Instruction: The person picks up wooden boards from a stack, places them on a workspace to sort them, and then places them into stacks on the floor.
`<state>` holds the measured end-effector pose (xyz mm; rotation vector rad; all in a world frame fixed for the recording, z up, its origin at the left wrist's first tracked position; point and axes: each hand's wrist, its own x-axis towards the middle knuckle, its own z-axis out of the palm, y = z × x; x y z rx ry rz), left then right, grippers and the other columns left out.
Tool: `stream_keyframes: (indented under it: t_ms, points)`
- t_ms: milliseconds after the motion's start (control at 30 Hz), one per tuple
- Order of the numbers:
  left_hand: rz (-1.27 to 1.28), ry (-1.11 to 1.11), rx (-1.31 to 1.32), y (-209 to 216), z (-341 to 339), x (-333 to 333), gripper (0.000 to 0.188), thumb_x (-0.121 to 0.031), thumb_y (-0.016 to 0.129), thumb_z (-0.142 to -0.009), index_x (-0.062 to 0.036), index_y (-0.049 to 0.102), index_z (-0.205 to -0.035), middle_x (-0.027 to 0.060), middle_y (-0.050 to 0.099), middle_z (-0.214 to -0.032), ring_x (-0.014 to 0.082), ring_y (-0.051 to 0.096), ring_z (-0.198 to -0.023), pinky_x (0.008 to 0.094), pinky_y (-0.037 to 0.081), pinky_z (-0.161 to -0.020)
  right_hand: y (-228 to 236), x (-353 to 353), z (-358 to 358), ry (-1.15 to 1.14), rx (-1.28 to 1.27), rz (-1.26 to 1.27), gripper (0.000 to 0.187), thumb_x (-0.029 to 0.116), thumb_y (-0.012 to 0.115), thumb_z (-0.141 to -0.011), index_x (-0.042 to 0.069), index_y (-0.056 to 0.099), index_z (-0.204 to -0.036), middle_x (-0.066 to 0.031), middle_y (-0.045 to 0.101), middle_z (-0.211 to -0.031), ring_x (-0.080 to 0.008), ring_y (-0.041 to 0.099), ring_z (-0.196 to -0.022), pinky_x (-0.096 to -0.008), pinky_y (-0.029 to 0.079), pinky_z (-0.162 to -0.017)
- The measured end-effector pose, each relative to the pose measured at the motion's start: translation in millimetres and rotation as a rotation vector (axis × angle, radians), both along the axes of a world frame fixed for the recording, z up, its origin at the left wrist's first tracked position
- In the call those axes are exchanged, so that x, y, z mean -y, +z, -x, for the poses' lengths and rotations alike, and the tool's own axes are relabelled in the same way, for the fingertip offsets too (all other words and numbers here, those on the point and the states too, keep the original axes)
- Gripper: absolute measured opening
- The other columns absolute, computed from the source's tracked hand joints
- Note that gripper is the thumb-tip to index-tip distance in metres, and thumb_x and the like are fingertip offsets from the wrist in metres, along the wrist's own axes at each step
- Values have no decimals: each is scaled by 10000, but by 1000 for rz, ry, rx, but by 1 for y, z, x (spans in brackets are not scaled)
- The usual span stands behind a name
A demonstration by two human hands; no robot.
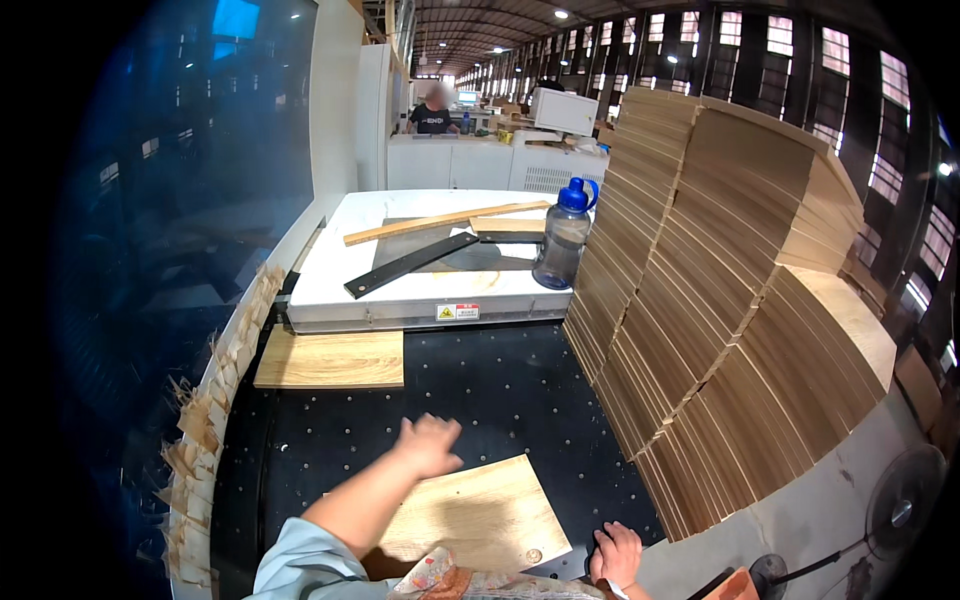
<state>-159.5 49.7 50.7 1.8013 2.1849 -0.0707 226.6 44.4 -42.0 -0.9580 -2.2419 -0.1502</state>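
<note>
While my left hand hangs empty, fingers loosely spread, the pale wood-grain board lies just below it and nearer me, on the black table. My right hand, right of that board, has bent fingers; whether it grips anything, I cannot tell. Beyond it rises a tall board stack.

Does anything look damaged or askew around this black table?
Yes: ragged tan scraps, possibly torn tape, cling along the pale edge at left, looking untidy. The nearer wood board also lies askew on the black table, unlike the squarer farther board.
</note>
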Motion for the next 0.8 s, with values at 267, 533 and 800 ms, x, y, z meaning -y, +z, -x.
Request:
stream_keyframes:
  t_ms: [267,533,800]
  points:
    - [-957,-642,-338,-102,-138,94,485,-504,428,-883,-244,464,-1291,62,457,-1362,280,253,-1374,688,61,-1038,-1,0,-2,-13,10,77,282,168,554,-711,106,654,-968,-92,587,-1085,-294,540,-1076,-465,374,-938]
    - [-662,-718,-15,-86,-119,101,488,-446,452,-900,-226,431,-1335,60,382,-1427,244,186,-1403,669,59,-1050,5,1,5,2,-50,20,259,97,578,-668,76,669,-910,-112,616,-1025,-308,570,-1017,-438,412,-901]
    - [-218,-639,400,-52,-87,75,625,-428,522,-901,-123,325,-1409,141,254,-1489,260,179,-1409,544,159,-1098,5,0,9,-1,-102,117,239,128,597,-689,91,670,-913,-89,622,-1032,-290,569,-1020,-430,397,-903]
